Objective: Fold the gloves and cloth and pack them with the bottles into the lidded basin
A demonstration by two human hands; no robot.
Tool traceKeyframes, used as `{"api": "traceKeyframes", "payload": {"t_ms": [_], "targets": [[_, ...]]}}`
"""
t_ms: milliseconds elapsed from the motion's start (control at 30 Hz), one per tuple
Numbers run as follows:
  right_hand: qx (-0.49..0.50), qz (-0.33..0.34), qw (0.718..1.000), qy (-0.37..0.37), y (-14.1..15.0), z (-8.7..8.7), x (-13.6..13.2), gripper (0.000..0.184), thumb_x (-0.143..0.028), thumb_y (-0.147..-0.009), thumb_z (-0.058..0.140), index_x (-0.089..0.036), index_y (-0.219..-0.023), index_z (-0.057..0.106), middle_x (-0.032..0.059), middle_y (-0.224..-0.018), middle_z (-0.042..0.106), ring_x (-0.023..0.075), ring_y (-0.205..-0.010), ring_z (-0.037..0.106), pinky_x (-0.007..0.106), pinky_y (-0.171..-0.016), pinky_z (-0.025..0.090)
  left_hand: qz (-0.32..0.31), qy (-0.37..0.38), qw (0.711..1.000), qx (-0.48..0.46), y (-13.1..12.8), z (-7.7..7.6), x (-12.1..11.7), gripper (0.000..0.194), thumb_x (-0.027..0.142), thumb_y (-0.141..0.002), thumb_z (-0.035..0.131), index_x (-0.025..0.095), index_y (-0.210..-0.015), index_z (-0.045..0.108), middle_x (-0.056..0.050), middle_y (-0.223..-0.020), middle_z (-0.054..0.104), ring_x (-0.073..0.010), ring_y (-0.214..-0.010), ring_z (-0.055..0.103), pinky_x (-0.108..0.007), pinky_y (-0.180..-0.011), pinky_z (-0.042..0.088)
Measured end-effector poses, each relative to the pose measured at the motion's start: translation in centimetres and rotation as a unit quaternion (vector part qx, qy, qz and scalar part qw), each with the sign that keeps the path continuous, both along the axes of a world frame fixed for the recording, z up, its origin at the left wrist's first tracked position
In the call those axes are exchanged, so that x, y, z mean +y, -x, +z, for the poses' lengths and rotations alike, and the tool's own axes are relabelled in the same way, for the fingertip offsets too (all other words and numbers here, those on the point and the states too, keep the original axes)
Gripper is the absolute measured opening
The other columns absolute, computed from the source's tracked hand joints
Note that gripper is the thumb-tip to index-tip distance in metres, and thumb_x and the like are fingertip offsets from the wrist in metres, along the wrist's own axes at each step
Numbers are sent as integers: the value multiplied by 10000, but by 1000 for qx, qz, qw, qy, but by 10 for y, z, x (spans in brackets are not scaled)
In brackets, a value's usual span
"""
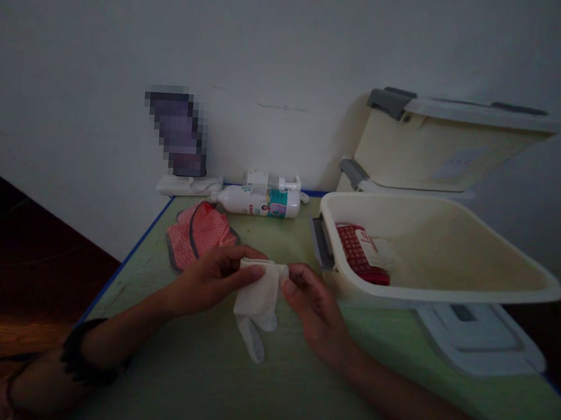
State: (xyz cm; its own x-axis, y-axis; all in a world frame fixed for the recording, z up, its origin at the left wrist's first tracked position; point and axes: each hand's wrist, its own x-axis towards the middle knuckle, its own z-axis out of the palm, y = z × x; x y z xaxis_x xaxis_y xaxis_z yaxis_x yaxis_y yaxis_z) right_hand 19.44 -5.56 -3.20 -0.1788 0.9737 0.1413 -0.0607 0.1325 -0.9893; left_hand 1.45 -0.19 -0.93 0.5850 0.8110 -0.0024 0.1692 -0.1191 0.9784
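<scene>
A thin, pale disposable glove (257,297) hangs between my hands above the green tabletop, cuff upward and two finger parts dangling below. My left hand (219,273) is closed on its upper left edge, thumb laid across the front. At the upper right corner, my right hand (315,307) pinches the glove between thumb and fingers. Just beyond my left hand lies a crumpled pink cloth (198,230) with a dark checked border. The other finger parts of the glove are folded or hidden.
An open cream bin (446,295) on the right holds a red patterned item (356,249). Its raised lid (436,150) leans by the wall. White bottles (262,201) lie at the back, near a propped, blurred-out screen (180,134). A white plastic lid (486,343) sits front right.
</scene>
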Motion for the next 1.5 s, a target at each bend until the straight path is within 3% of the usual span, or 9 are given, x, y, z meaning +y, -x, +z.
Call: {"api": "traceKeyframes", "payload": {"t_ms": [200,367,467,600,833,1100,1233,1333,1500], "targets": [[10,-9,999,38,2,2,0,226,-398,-854,513,-191,-766,535,-37,-662,458,102,-598,420,223,-536,340,-56,-84,995,27,4,4,-6,242,334,-851,519,165,-1022,547,-8,-715,604,-110,-580,560,-182,-479,444],[21,-24,998,54,1,3,1,267,-431,-839,517,-196,-714,511,-49,-603,405,95,-548,366,215,-487,303,-57,-152,987,-1,9,6,-6,191,338,-867,500,171,-944,551,-29,-808,595,-123,-663,575,-204,-545,475],[13,-33,998,48,1,2,2,262,-426,-837,522,-200,-704,511,-51,-586,398,96,-533,358,214,-470,293,-58,-137,989,-20,11,2,-5,257,406,-871,487,176,-951,567,-47,-858,607,-143,-697,593,-235,-579,495],[5,-65,998,21,2,3,0,254,-407,-852,508,-195,-712,524,-49,-585,404,93,-532,357,209,-471,303,-28,-47,995,-88,11,-4,-1,361,483,-906,364,182,-987,547,-51,-823,629,-148,-615,590,-262,-534,493],[-13,-53,998,-42,4,2,-5,201,-356,-872,507,-190,-765,547,-36,-664,481,89,-595,438,195,-526,360,-51,-85,995,-14,8,9,-3,329,445,-879,457,147,-824,583,-14,-710,571,-120,-603,541,-216,-528,461],[-4,-67,996,-61,4,4,-8,170,-324,-881,497,-193,-787,552,-31,-678,514,82,-597,467,179,-514,374,-120,-211,970,-14,12,6,-4,431,536,-792,535,165,-1009,561,-65,-885,620,-177,-767,575,-282,-673,480],[4,-88,995,-54,5,6,-8,174,-327,-878,504,-192,-777,547,-38,-651,494,76,-568,448,174,-492,364,-100,-229,968,30,7,9,-8,306,387,-775,610,172,-990,589,-55,-905,655,-181,-805,606,-276,-715,489],[33,-64,997,-31,4,7,-8,174,-367,-877,506,-202,-835,543,-43,-665,486,73,-561,438,170,-485,361,-48,-207,975,70,2,12,-10,103,233,-811,578,186,-873,647,-9,-795,688,-134,-704,621,-212,-643,479],[90,41,995,31,3,-2,-6,375,-536,-868,430,-220,-1041,536,22,-885,569,134,-764,533,247,-652,436,47,-47,998,-22,0,15,-10,113,251,-762,635,172,-686,661,27,-577,631,-96,-507,559,-165,-459,424]]}}
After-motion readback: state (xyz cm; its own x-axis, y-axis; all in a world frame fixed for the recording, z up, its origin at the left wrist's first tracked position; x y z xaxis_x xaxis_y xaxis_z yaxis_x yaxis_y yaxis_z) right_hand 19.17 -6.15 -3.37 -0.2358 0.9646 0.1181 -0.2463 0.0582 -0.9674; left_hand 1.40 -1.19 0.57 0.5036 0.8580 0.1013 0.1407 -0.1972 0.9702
